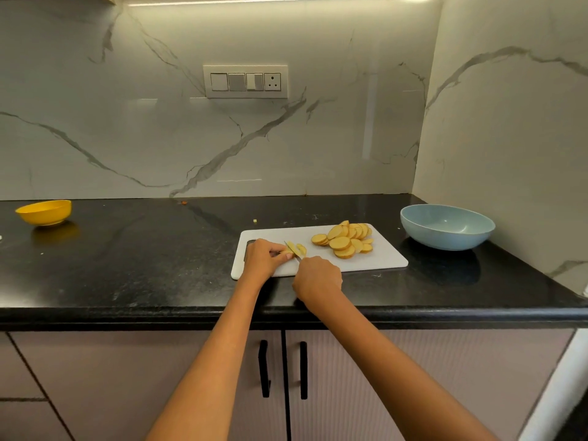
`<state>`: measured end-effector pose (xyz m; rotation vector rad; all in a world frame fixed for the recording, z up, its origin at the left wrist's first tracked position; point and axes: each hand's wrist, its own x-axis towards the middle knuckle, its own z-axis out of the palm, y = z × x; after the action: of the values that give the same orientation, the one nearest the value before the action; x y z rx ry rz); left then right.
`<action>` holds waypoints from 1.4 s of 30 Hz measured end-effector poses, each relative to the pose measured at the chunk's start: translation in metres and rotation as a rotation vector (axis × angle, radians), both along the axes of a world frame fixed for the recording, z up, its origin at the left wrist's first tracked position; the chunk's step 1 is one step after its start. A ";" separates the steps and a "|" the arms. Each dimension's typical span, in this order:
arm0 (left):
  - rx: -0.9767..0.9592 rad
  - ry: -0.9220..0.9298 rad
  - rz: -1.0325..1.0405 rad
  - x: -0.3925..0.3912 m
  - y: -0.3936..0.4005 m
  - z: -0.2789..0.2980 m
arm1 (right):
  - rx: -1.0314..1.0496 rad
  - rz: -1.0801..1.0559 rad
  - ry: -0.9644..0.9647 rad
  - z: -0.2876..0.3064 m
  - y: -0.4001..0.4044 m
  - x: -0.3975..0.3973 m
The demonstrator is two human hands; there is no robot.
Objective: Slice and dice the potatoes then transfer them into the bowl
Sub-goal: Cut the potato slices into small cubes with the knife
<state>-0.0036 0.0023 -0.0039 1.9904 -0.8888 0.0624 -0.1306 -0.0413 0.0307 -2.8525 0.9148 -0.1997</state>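
Observation:
A white cutting board [375, 264] lies on the black counter. A pile of round yellow potato slices [345, 238] covers its far right part. Near the board's left end my left hand [265, 259] pins a small stack of potato slices [299, 249] with its fingertips. My right hand [316, 278] is closed on a knife [291, 248]; the handle is hidden in the fist and the thin blade runs up through the small stack. A light blue bowl [447, 226] stands to the right of the board with nothing in it.
A yellow bowl [44, 211] sits far left on the black counter [143, 259]. Marble walls close the back and the right side. A tiny potato scrap [254, 221] lies behind the board. Cabinet doors with black handles [264, 367] hang below the counter edge.

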 end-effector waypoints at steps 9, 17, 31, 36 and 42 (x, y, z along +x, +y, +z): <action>-0.105 0.069 0.066 -0.003 0.001 0.002 | 0.096 -0.010 -0.057 0.008 -0.010 -0.005; -0.138 0.014 0.154 -0.001 0.003 -0.002 | 0.162 0.004 -0.029 0.013 -0.002 -0.005; -0.081 -0.039 0.115 -0.002 0.003 -0.002 | 0.157 -0.025 -0.014 0.013 0.002 -0.002; -0.048 -0.037 0.133 -0.001 0.002 -0.002 | 0.168 -0.034 0.001 0.013 0.002 0.000; -0.017 -0.054 0.130 0.000 0.001 -0.001 | 0.193 -0.028 0.055 0.020 0.001 0.005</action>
<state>-0.0035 0.0034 -0.0046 2.0369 -0.7890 0.1982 -0.1259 -0.0406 0.0510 -2.6812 0.9294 -0.0330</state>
